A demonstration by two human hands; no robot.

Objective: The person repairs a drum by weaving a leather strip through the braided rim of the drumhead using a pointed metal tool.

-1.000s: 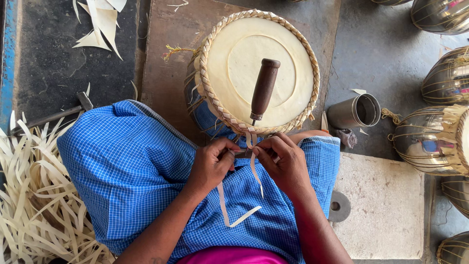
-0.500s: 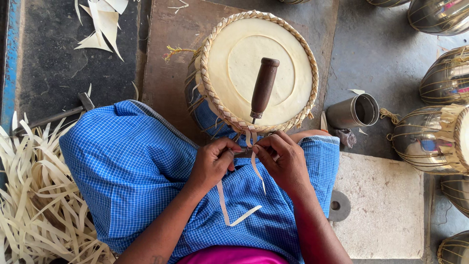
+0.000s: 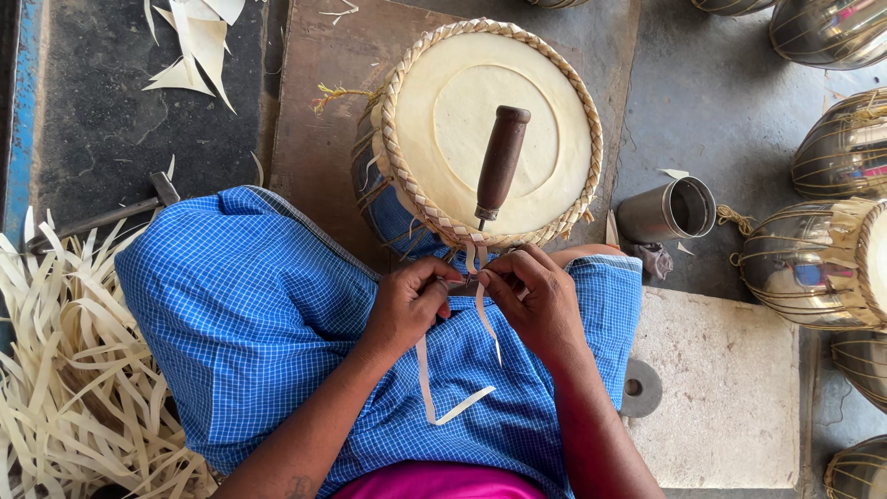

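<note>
Just one drum (image 3: 490,129), one awl (image 3: 500,164), both hands' (image 3: 411,305) (image 3: 531,300) grip clamped on two pale strips (image 3: 480,310).

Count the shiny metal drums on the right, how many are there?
6, all cut off by the edges: two along the top, four down the right edge. More may be hidden.

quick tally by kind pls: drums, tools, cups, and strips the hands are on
Drum with pale skin head at the knees: 1
Shiny metal drum shells at the right edge, some cut off by the frame: at least 5
Wooden-handled tool stuck in the braided rim: 1
Metal cup: 1
Pale strips in the left hand and right hand: 2
Total: at least 10, loose strip pile not counted
</note>
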